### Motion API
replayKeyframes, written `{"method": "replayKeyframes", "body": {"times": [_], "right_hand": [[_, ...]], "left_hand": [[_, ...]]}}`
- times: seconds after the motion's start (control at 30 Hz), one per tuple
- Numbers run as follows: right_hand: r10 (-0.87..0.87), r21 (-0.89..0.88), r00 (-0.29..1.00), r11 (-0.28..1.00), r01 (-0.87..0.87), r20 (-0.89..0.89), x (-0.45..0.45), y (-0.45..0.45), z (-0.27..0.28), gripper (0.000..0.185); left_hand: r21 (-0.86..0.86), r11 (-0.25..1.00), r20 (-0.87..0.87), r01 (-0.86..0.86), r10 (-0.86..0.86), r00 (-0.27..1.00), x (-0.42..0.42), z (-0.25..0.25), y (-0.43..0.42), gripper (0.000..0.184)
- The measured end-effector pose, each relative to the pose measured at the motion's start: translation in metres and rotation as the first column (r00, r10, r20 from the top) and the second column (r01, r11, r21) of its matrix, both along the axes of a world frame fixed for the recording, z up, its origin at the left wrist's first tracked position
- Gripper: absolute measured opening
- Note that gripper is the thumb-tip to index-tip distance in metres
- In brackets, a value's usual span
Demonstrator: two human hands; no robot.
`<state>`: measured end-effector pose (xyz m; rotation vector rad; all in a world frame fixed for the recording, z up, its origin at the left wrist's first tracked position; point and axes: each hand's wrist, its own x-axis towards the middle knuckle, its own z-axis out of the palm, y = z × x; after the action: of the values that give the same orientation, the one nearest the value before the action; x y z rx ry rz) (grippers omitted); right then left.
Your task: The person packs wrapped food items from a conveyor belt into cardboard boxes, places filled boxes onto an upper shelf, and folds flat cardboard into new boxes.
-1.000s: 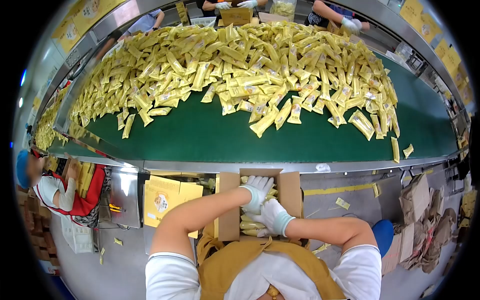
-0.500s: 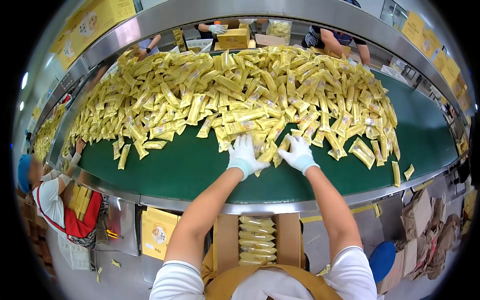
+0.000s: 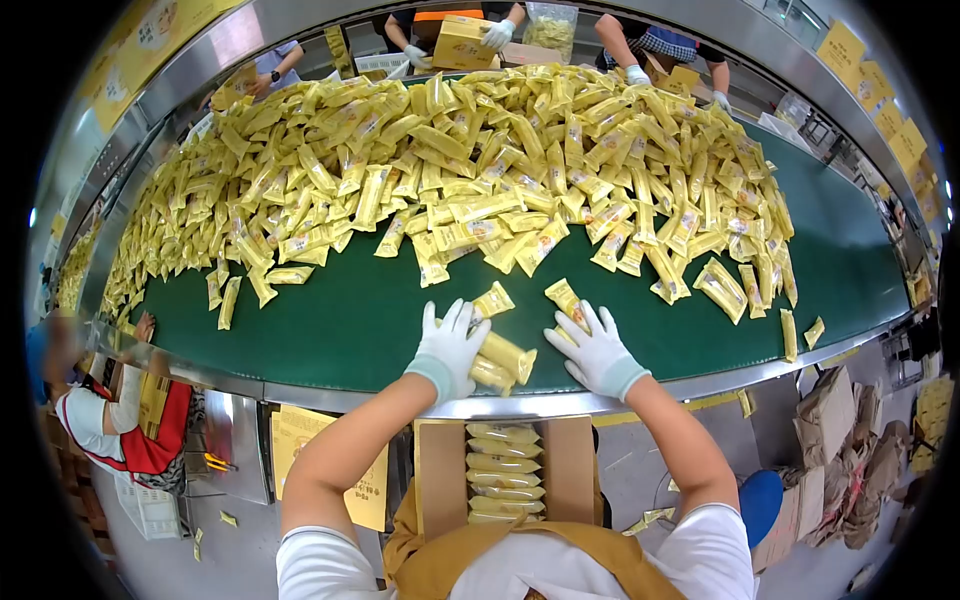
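Observation:
My left hand [image 3: 450,345], in a white glove, rests on the green belt [image 3: 330,350] with its fingers outstretched, beside and partly over a few yellow snack packets [image 3: 508,356]. Some of these are blurred and lie near the belt's front edge. To the right, my gloved right hand [image 3: 597,350] is spread against another yellow packet [image 3: 565,297], partly under its fingers. Neither hand is wrapped around a packet. Beyond both hands rises a wide heap of the same packets [image 3: 450,150]. Below the belt edge, an open cardboard box [image 3: 570,460] contains a column of packets [image 3: 503,462].
A metal rim [image 3: 500,404] runs along the belt's front. Across the belt, a co-worker's gloved hands hold a yellow carton [image 3: 465,42]. Another person in a red apron [image 3: 165,425] stands at the left. Crumpled brown paper [image 3: 865,470] lies at right.
Both my hands have drawn back toward the front edge, bringing several packets away from the heap. They are now farther apart. The co-worker's yellow carton across the belt has been lifted and tilted.

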<state>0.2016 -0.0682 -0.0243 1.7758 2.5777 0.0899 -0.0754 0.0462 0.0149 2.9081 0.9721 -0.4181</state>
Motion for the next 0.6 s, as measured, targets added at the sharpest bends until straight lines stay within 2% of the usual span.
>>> {"method": "replayKeyframes", "body": {"times": [0.07,0.13,0.17,0.2,0.27,0.33,0.37,0.4,0.43,0.5,0.57,0.6], "right_hand": [[-0.079,0.067,0.996,0.994,0.082,-0.051,-0.003,-0.019,-0.006,0.067],[-0.134,0.180,0.981,0.971,0.158,-0.141,-0.009,-0.030,-0.011,0.071],[-0.171,0.143,0.969,0.970,0.197,-0.177,-0.011,-0.033,-0.012,0.070],[-0.209,0.103,0.955,0.967,0.234,-0.212,-0.015,-0.035,-0.010,0.070],[-0.218,0.064,0.925,0.966,0.250,-0.311,-0.022,-0.036,-0.002,0.066],[-0.201,0.137,0.863,0.946,0.294,-0.463,-0.019,-0.023,0.009,0.065],[-0.187,0.169,0.824,0.932,0.321,-0.535,-0.016,-0.015,0.014,0.064],[-0.283,0.124,0.768,0.897,0.424,-0.574,-0.013,-0.007,0.020,0.062],[-0.317,0.138,0.747,0.868,0.476,-0.584,-0.005,0.005,0.018,0.059],[-0.481,0.004,0.741,0.837,0.547,-0.469,0.005,0.026,0.008,0.053],[-0.651,-0.209,0.711,0.759,0.617,-0.266,0.007,0.041,-0.007,0.048],[-0.658,-0.219,0.716,0.753,0.621,-0.233,0.010,0.047,-0.010,0.046]], "left_hand": [[0.010,0.998,0.079,0.066,-0.067,0.995,-0.017,0.002,-0.010,0.091],[-0.064,0.965,0.235,0.254,-0.233,0.944,-0.027,-0.010,-0.006,0.087],[-0.091,0.933,0.315,0.347,-0.303,0.899,-0.030,-0.016,-0.007,0.085],[-0.066,0.916,0.370,0.396,-0.346,0.862,-0.028,-0.016,-0.010,0.072],[0.016,0.932,0.336,0.362,-0.346,0.876,-0.017,-0.028,-0.010,0.066],[0.100,0.935,0.338,0.340,-0.353,0.872,-0.004,-0.035,-0.007,0.058],[0.057,0.937,0.290,0.343,-0.345,0.893,0.005,-0.035,-0.005,0.057],[0.013,0.939,0.243,0.344,-0.336,0.910,0.015,-0.034,-0.003,0.056],[-0.032,0.940,0.195,0.340,-0.328,0.924,0.025,-0.033,-0.001,0.055],[-0.087,0.949,0.193,0.302,-0.282,0.940,0.037,-0.027,0.004,0.045],[-0.134,0.958,0.172,0.253,-0.229,0.958,0.041,-0.004,0.004,0.041],[-0.151,0.960,0.272,0.237,-0.190,0.943,0.035,0.007,0.003,0.038]]}}
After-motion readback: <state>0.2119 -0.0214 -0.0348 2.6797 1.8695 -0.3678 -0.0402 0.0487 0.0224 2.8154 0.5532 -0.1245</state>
